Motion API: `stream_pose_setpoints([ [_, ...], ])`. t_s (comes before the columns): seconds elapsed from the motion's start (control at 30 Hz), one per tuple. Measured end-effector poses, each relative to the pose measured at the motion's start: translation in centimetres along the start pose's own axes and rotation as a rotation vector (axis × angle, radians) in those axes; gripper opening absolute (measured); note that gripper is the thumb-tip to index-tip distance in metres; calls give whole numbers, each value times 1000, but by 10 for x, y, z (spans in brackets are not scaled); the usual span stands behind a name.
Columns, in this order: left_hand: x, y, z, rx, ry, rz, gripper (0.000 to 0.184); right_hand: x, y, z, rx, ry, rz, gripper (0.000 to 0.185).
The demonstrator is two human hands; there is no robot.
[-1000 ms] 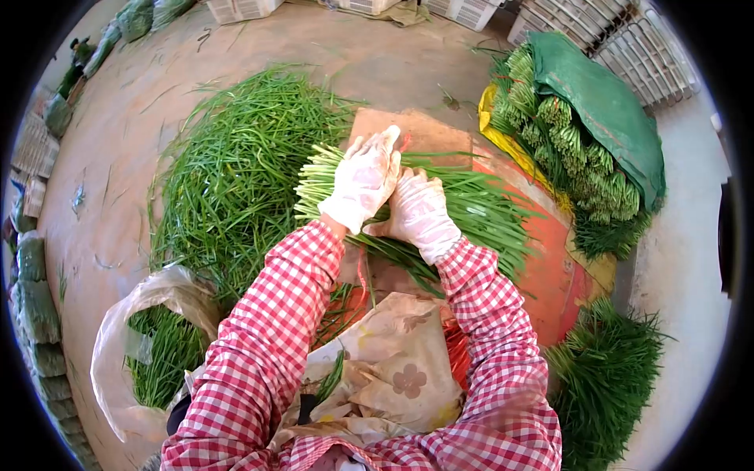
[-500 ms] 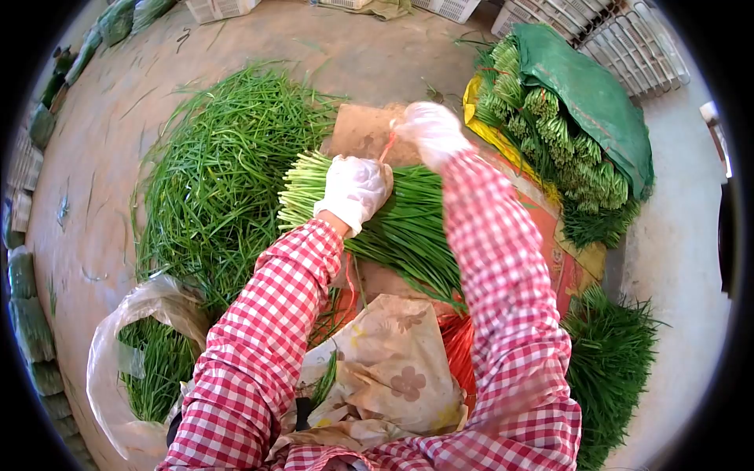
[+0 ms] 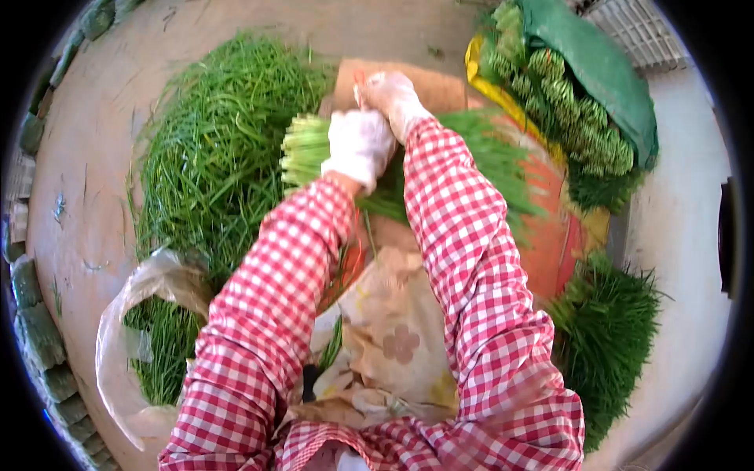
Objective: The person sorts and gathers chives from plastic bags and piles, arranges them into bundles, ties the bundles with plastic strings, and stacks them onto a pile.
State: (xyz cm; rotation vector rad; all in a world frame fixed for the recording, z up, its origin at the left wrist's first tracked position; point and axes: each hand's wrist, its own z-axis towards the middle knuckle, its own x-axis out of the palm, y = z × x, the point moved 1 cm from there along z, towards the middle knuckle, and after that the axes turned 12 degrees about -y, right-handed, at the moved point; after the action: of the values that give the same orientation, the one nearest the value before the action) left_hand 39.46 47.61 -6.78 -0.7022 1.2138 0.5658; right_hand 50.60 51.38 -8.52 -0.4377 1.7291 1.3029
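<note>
A bunch of green chives point(image 3: 306, 149) with pale cut ends to the left lies across a brown board point(image 3: 440, 88). My left hand point(image 3: 360, 145), in a white glove, is closed on the bunch near its pale end. Just above it, my right hand point(image 3: 390, 96), also gloved, is closed on a red string point(image 3: 360, 85), of which a short length shows by the fingers. The two hands touch or nearly touch. My right wrist and sleeve hide the middle of the bunch. More red string point(image 3: 355, 255) hangs below the left wrist.
A big loose heap of green leaves point(image 3: 228, 149) lies on the left. Below it stands a clear plastic bag point(image 3: 118, 353) with greens inside. At the upper right, stacked bunches point(image 3: 581, 118) sit under a green sack point(image 3: 605, 67). More chives point(image 3: 613, 337) lie at lower right, and a white crate point(image 3: 636, 35) stands behind.
My right hand has come left and down against my left hand, bringing the string with it. The left hand stays on the bunch. The whole view has shifted upward slightly.
</note>
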Motion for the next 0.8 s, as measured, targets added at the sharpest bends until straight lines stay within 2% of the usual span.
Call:
stream_pose_setpoints([
  [0.03,-7,-1,0,22,68,17,21,11,-14,2,-76,-56,247,19],
  [0.07,15,5,-2,106,-266,13,19,22,-27,3,-153,-127,500,14],
  [0.1,14,4,-2,109,-255,14,22,14,-16,-15,363,-65,935,9],
  [0.13,12,3,-1,110,-243,12,24,9,-14,-20,364,-53,964,10],
  [0.2,11,7,0,47,-268,-130,29,18,-28,-12,185,-44,1133,12],
  [0.23,5,14,-5,96,-401,-369,34,23,-31,-8,246,-62,1211,14],
  [0.27,-19,14,-22,124,-637,-571,27,18,-37,-15,139,43,1242,18],
  [0.33,-61,26,-53,327,-649,-534,19,25,-36,-3,153,60,967,18],
  [0.37,-82,32,-68,428,-653,-518,16,25,-33,-5,152,61,973,18],
  [0.4,-72,47,-83,410,-531,-821,17,24,-28,-9,162,60,936,17],
  [0.43,-74,52,-99,534,-427,-662,21,23,-26,-12,171,59,897,16],
  [0.5,-37,62,-130,639,-314,-478,28,22,-23,-12,180,43,857,14],
  [0.53,-12,71,-143,678,-292,-459,36,23,-22,-12,192,27,817,13],
  [0.6,-9,63,-144,691,-133,-360,44,22,-22,-12,194,31,826,13],
  [0.67,4,61,-140,692,-101,-316,46,22,-21,-13,209,45,870,13],
  [0.73,8,58,-135,821,-84,-348,44,20,-21,-15,206,44,874,13],
  [0.77,9,58,-134,815,-116,-406,36,19,-21,-16,204,46,876,14],
  [0.8,11,58,-134,815,-117,-407,36,18,-21,-16,203,45,875,14],
])
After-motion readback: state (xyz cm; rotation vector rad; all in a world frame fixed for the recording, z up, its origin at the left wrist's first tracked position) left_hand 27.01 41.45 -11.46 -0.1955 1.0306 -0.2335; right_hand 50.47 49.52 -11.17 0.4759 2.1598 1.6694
